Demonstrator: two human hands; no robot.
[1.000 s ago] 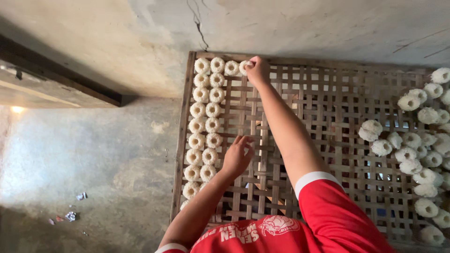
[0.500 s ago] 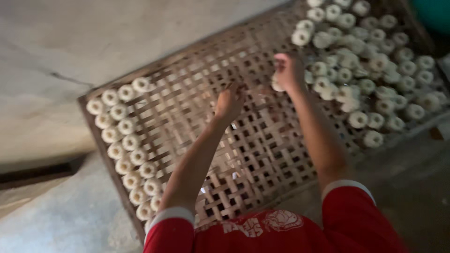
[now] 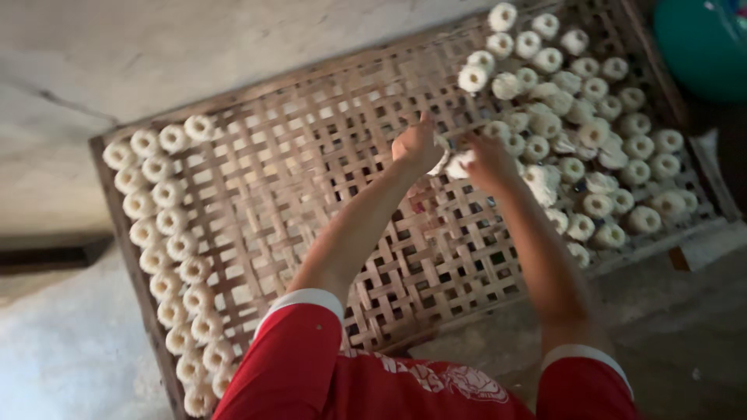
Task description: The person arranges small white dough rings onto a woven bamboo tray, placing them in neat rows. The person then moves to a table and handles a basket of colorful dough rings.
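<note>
A woven bamboo tray (image 3: 327, 179) lies on a concrete floor. Two neat columns of white ring-shaped pieces (image 3: 167, 233) run along its left edge. A loose pile of the same white rings (image 3: 591, 132) covers its right part. My left hand (image 3: 416, 144) and my right hand (image 3: 489, 162) meet at the near-left edge of that pile. Between them they pinch white rings (image 3: 455, 163), each hand closed on a piece. Both arms wear red sleeves.
A teal rounded object (image 3: 700, 47) stands past the tray's top right corner. A dark plank (image 3: 47, 253) lies on the floor at the left. Cracked grey concrete (image 3: 156, 62) surrounds the tray. The tray's middle shows bare weave.
My right hand came away from the far end of the neat columns over to the loose pile. My left hand swung right to join it. The view turned with them.
</note>
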